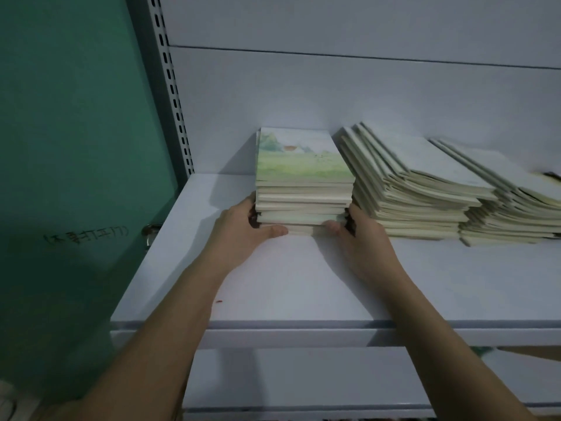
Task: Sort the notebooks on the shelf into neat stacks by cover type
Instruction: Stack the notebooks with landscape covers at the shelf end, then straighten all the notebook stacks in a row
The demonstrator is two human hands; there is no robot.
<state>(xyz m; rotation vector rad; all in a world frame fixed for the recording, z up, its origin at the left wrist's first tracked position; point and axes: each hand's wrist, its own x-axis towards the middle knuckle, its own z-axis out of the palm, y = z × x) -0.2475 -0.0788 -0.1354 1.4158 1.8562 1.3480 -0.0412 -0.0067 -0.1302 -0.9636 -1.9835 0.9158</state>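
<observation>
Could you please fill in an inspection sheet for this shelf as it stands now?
Surface: white shelf, a small red speck near its front left.
Job's things: landscape-cover stack squared up at left; fanned stack beside it, leaning and uneven; third stack at right, also untidy.
Clutter: nothing seen beyond the speck.
Grippers: left hand grips the landscape-cover stack's left lower side; right hand grips its right lower side.
Cables: nothing seen.
Surroundings: green door with handwriting at left; slotted upright; white back panel.
</observation>
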